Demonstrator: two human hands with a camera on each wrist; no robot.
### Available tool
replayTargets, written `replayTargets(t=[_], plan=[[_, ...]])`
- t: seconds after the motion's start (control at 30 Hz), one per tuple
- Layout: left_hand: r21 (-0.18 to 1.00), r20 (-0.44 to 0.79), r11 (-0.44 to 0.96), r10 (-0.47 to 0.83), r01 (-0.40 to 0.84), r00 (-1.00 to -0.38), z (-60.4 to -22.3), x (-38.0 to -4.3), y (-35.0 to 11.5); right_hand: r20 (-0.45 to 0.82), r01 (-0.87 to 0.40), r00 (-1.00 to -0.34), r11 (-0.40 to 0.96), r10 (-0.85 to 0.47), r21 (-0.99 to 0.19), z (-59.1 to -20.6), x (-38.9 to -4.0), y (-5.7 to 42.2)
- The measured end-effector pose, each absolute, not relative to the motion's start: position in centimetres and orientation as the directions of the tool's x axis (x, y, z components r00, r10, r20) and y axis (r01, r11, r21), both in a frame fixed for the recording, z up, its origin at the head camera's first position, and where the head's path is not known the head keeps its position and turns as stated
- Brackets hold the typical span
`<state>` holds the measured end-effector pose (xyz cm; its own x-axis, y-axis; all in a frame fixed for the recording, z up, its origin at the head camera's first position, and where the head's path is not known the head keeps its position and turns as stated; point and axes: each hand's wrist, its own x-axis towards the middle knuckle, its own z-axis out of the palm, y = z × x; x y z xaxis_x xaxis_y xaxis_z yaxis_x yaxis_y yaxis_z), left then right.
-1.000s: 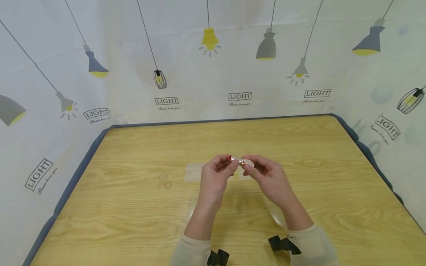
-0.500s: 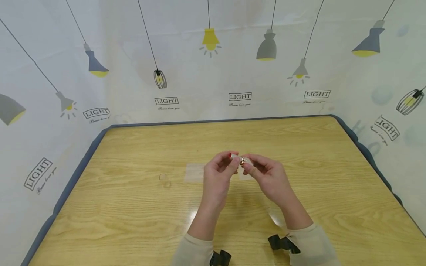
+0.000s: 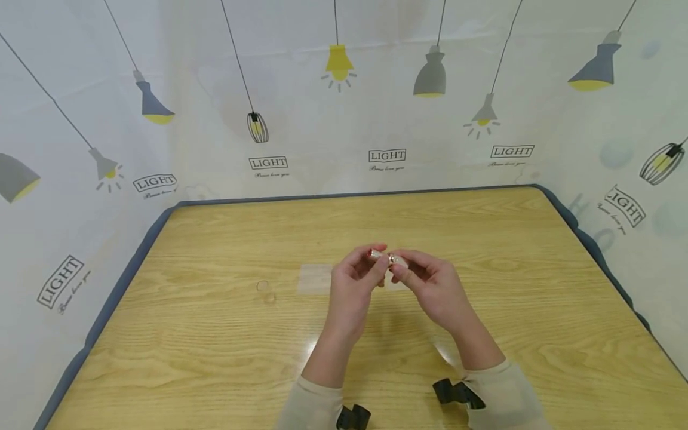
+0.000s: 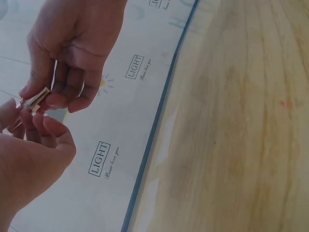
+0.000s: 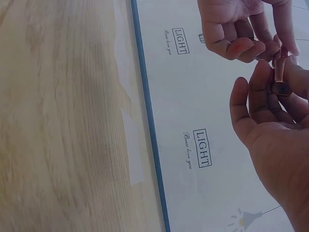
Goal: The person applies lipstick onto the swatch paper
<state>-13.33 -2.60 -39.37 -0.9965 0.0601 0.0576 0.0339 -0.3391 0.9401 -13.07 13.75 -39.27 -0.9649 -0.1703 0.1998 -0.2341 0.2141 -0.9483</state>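
Both hands meet over the middle of the table around a small shiny gold tube [image 3: 399,261], whose left end shows red in the head view. My left hand [image 3: 349,292] pinches the left part between thumb and fingers. The right part is pinched by my right hand [image 3: 439,292], its thumb on the near side. In the left wrist view the gold tube [image 4: 41,98] lies slanted between both sets of fingertips. A dark, squarish gold-rimmed end of the tube [image 5: 281,88] shows in the right wrist view. Fingers hide much of its length.
The wood-grain table [image 3: 204,334] has a dark blue edge against a white backdrop [image 3: 301,89] printed with lamps. A pale rectangular patch [image 3: 314,279] lies behind the hands. Left of it is a thin ring mark [image 3: 262,286]. Black straps [image 3: 459,395] sit at the wrists.
The left hand has shifted slightly right and up, and its fingers have changed their hold on the tube. The right hand stays nearly in place, still pinching it.
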Motion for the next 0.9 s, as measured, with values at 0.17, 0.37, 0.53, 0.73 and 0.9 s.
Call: replayTargets(t=[0.17, 0.37, 0.53, 0.73, 0.9], plan=[[0.946, 0.042, -0.324, 0.049, 0.024, -0.998, -39.50, -13.40, -2.65, 0.196, -0.233, -0.963, 0.202, -0.187, -0.951, -39.43, -13.21, 13.77], [0.950, 0.028, -0.311, 0.019, 0.021, -0.999, -39.41, -13.48, -2.49, 0.198, -0.238, -0.960, 0.203, -0.199, -0.950, -39.43, -13.18, 13.82], [0.950, 0.041, -0.310, 0.019, 0.033, -0.999, -39.36, -13.39, -2.48, 0.206, -0.247, -0.957, 0.198, -0.205, -0.949, -39.49, -13.24, 13.91], [0.937, 0.069, -0.348, 0.055, 0.045, -0.996, -39.52, -13.38, -2.51, 0.195, -0.232, -0.961, 0.190, -0.196, -0.954, -39.36, -13.13, 13.88], [0.908, 0.077, -0.418, 0.125, 0.018, -0.989, -39.55, -13.27, -2.55, 0.190, -0.224, -0.964, 0.182, -0.186, -0.957, -39.18, -12.98, 13.89]])
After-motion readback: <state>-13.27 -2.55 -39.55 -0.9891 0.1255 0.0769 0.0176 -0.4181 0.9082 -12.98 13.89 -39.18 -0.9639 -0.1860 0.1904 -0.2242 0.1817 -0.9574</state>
